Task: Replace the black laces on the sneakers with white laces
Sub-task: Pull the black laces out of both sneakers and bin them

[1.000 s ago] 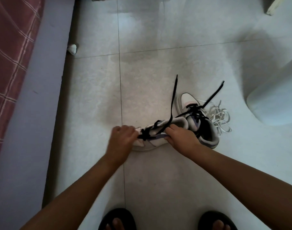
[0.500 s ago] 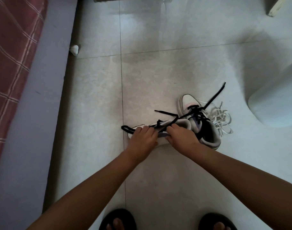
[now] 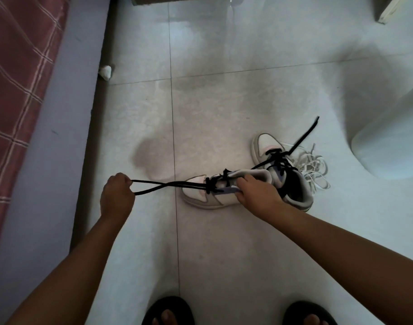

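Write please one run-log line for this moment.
left hand: pulls black lace sideways | right hand: holds near sneaker | far sneaker: black-laced | white laces: on floor

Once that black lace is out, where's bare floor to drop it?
Bare tile lies ahead of the near sneaker, up to the crumpled white scrap; also between the arms, above the sandals. Crowded on the right: far sneaker, white laces and white tub. The left hand holds the black lace taut across the left side.
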A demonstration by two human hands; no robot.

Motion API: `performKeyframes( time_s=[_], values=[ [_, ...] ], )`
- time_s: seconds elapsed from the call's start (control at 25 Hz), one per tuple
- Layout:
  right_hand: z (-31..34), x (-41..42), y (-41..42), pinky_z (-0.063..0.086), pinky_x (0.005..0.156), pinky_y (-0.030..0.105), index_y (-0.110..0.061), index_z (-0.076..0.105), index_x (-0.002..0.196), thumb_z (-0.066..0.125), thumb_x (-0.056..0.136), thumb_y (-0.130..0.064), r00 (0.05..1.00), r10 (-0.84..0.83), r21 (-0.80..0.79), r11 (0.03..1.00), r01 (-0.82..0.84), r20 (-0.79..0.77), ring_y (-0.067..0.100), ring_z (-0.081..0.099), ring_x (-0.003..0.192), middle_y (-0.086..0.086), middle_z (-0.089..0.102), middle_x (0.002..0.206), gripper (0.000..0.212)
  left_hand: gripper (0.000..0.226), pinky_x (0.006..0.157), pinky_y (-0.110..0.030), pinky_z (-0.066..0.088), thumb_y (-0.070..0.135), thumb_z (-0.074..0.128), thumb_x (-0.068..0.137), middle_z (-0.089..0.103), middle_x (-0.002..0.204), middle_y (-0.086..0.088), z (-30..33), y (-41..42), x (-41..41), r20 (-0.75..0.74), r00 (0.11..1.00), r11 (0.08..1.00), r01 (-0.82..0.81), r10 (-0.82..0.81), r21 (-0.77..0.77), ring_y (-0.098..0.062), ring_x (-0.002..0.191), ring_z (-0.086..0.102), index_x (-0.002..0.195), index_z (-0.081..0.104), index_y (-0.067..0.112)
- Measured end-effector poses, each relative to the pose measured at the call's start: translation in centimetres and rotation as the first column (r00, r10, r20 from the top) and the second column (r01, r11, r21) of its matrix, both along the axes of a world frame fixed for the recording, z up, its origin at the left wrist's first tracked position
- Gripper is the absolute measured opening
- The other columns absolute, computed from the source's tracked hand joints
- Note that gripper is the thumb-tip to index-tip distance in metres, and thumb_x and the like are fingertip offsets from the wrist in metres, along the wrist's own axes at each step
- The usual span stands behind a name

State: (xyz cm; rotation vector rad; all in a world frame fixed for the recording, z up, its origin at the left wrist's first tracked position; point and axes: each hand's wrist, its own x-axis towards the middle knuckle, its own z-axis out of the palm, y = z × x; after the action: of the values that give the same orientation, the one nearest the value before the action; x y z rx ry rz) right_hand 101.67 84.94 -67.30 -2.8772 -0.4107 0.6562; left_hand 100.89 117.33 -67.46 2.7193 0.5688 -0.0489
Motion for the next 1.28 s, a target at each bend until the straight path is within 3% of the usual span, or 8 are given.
performKeyframes(
  time_s=[0.16, 0.36, 0.56, 0.68, 0.8, 0.88, 1.0, 1.28],
  values=[
    [0.0, 0.0, 0.2, 0.038, 0.066, 0.033, -0.011, 0.049, 0.117, 0.040, 0.098, -0.030, 1.000, -0.015, -0.004, 1.000, 0.015, -0.001, 0.028, 0.055, 0.106, 0.009, 0.049, 0.123, 0.028, 0.024, 0.082, -0.038, 0.049, -0.001, 0.053, 0.089, 0.063, 0.110, -0.025, -0.9, 0.4, 1.9, -0.078, 0.923, 0.907, -0.384, 0.376, -0.171, -0.039, 0.102, 0.060, 0.110, 0.061, -0.008],
    [0.0, 0.1, 0.0, 0.041, 0.069, 0.034, -0.011, 0.049, 0.116, 0.041, 0.097, -0.030, 0.999, -0.039, 0.010, 0.999, 0.039, -0.032, 0.028, 0.055, 0.107, 0.008, 0.049, 0.125, 0.028, 0.035, 0.052, -0.018, 0.026, 0.012, 0.043, 0.096, 0.054, 0.129, -0.023, -1.5, 1.7, 1.5, -0.140, 0.771, 0.755, -0.636, 0.621, -0.157, -0.027, 0.112, 0.055, 0.126, 0.051, -0.004],
    [0.6, 0.4, -0.1, 0.044, 0.073, 0.033, -0.009, 0.053, 0.112, 0.043, 0.097, -0.029, 0.992, -0.111, 0.047, 0.992, 0.114, -0.062, 0.028, 0.058, 0.104, 0.010, 0.055, 0.121, 0.027, 0.019, 0.074, -0.035, 0.049, 0.015, 0.053, 0.094, 0.067, 0.092, -0.023, -0.8, 0.6, 0.8, -0.145, 0.979, 0.930, -0.182, 0.142, -0.319, -0.036, 0.092, 0.065, 0.099, 0.064, 0.000],
    [1.3, -1.2, 2.4, 0.042, 0.073, 0.031, -0.007, 0.059, 0.105, 0.049, 0.093, -0.027, 0.965, -0.238, 0.107, 0.962, 0.249, -0.107, 0.030, 0.060, 0.101, 0.014, 0.062, 0.111, 0.025, 0.018, 0.080, -0.031, 0.046, 0.014, 0.056, 0.092, 0.067, 0.100, -0.016, -0.5, -4.5, -0.7, -0.127, 0.984, 0.920, 0.064, -0.122, -0.387, -0.030, 0.092, 0.064, 0.103, 0.064, 0.002],
    [2.2, -3.7, 5.3, 0.041, 0.059, 0.027, -0.011, 0.063, 0.092, 0.058, 0.087, -0.020, 0.873, -0.241, 0.379, 0.829, 0.412, -0.424, 0.023, 0.065, 0.080, 0.012, 0.068, 0.090, 0.011, 0.021, 0.075, -0.024, 0.039, 0.022, 0.053, 0.094, 0.061, 0.108, -0.009, -0.6, -9.8, -3.2, -0.166, 0.912, 0.861, 0.275, -0.374, -0.428, -0.023, 0.094, 0.060, 0.109, 0.059, 0.009],
    [2.4, -3.4, 5.0, 0.046, 0.058, 0.027, -0.015, 0.065, 0.093, 0.059, 0.087, -0.021, 0.855, -0.269, 0.453, 0.756, 0.473, -0.443, 0.018, 0.063, 0.070, 0.008, 0.068, 0.084, 0.011, 0.026, 0.078, -0.026, 0.041, 0.029, 0.046, 0.096, 0.053, 0.117, -0.009, -0.6, -12.1, -4.2, -0.255, 0.894, 0.866, 0.230, -0.368, -0.444, -0.022, 0.099, 0.056, 0.116, 0.052, 0.012],
    [1.2, -1.1, 2.8, 0.041, 0.072, 0.028, -0.013, 0.062, 0.106, 0.056, 0.090, -0.022, 0.930, -0.339, 0.362, 0.856, 0.368, -0.142, 0.022, 0.058, 0.088, 0.007, 0.062, 0.101, 0.019, 0.044, 0.090, -0.036, 0.046, 0.039, 0.048, 0.094, 0.044, 0.129, -0.008, -0.2, -12.8, -4.5, -0.306, 0.909, 0.902, 0.143, -0.282, -0.407, -0.025, 0.111, 0.052, 0.129, 0.042, 0.013],
    [-0.5, -0.8, 3.1, 0.047, 0.066, 0.033, -0.010, 0.056, 0.069, 0.053, 0.093, -0.039, 0.815, -0.332, 0.346, 0.781, 0.520, -0.476, 0.028, 0.061, 0.072, 0.014, 0.065, 0.074, 0.037, 0.025, 0.078, -0.035, 0.046, 0.024, 0.053, 0.090, 0.052, 0.108, -0.010, 0.1, -13.2, -3.9, -0.226, 0.902, 0.894, 0.277, -0.369, -0.352, -0.025, 0.093, 0.055, 0.110, 0.056, 0.009]
  ],
)
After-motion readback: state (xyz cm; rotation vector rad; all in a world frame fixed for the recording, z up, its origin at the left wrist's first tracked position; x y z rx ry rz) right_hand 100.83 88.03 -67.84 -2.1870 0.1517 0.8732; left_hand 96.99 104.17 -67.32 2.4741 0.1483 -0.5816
